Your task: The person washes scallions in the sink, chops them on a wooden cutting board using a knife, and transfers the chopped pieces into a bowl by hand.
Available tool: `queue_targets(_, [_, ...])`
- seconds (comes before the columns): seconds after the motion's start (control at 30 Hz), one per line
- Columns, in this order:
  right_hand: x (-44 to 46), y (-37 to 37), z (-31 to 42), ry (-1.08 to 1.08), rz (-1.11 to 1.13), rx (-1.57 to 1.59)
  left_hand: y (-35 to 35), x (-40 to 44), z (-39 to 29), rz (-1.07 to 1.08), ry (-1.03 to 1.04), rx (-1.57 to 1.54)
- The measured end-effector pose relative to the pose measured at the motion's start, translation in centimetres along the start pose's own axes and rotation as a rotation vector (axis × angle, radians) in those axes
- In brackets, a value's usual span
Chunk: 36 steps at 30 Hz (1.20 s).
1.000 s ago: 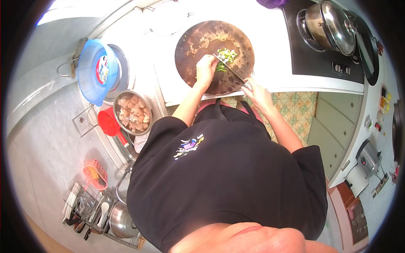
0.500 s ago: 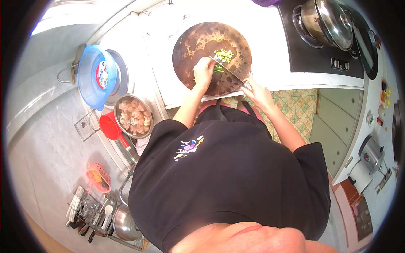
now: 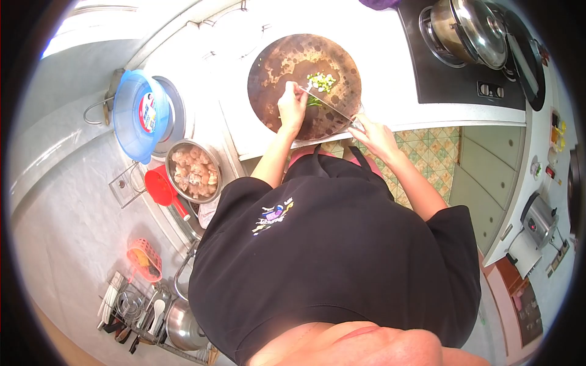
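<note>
A round, dark-stained wooden cutting board (image 3: 274, 67) lies on the white counter. Chopped scallions (image 3: 321, 82) form a small pile on it, and longer green scallion pieces (image 3: 314, 101) lie just below the pile, beside the blade. My right hand (image 3: 373, 135) is wrapped round the handle of a kitchen knife (image 3: 332, 105), whose thin blade slants up and left across the board. My left hand (image 3: 292, 107) is over the board with its fingers pinched together at the blade's tip end. What those fingertips hold, if anything, cannot be made out.
Left of the board stand a blue plastic basin (image 3: 125, 116), a metal bowl of pale meat chunks (image 3: 194, 172) and a red ladle-like scoop (image 3: 162, 186). At the right, a lidded pot (image 3: 455, 33) sits on the black gas stove (image 3: 439, 85). A utensil rack (image 3: 143, 332) is at lower left.
My left fingers have shifted slightly left and are drawn together near the blade's tip. The knife has moved very slightly left. The scallion pile looks the same.
</note>
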State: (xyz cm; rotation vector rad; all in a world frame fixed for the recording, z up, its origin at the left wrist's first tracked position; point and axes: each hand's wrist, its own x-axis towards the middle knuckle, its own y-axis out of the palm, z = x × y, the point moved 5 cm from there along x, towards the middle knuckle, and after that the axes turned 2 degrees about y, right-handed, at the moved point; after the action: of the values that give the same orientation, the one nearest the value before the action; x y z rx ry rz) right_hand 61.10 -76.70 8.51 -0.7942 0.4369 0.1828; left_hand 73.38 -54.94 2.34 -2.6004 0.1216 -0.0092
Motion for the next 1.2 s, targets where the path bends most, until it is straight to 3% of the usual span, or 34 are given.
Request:
queue_targets(0.17, [1.3,0.7,0.2,0.033,0.089,-0.084,-0.1,-0.2,0.1,0.017,0.002,0.073])
queue_targets(0.77, [0.1,-1.0,0.6,0.021,0.051,-0.094,-0.1,-0.1,0.2,0.0,-0.024,0.039])
queue_targets(0.93, [0.2,-1.0,0.5,0.086,0.104,-0.042,0.1,0.1,-0.6,-0.012,0.065,-0.093])
queue_targets(1.2, [-0.4,-1.1,-0.1,0.144,0.098,0.047,0.2,0.3,-1.1,0.008,0.141,-0.012])
